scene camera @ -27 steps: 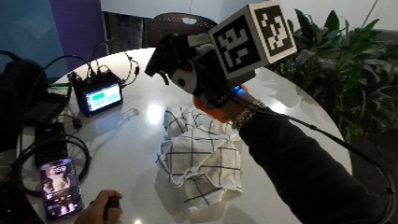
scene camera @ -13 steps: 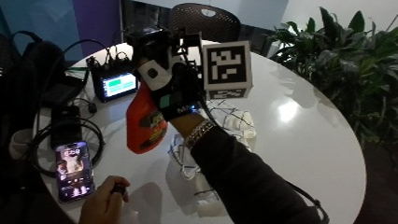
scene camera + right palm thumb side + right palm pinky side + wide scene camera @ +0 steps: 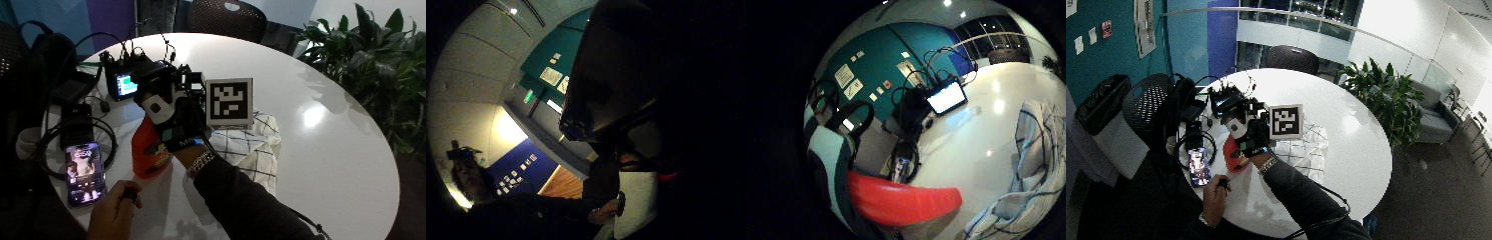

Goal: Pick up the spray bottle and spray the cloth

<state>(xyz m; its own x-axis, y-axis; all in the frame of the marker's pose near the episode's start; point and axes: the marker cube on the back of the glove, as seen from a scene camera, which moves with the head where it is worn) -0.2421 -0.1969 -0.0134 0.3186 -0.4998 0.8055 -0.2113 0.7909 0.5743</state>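
Hand (image 3: 174, 117) in black glove gripping a red spray bottle (image 3: 150, 148) above the round white surface (image 3: 333, 150).

Fingers are curling round the bottle's upper part, while its smooth, rounded plastic body is hanging below the palm, close to the camera in the little-finger view (image 3: 901, 200). The white cloth (image 3: 249, 145) with thin dark grid lines is lying crumpled just beside it, soft folds showing. A glossy phone (image 3: 84, 172) is lying flat near the bare hand (image 3: 116, 210), and a small lit monitor (image 3: 125, 84) with tangled cables is standing further off.
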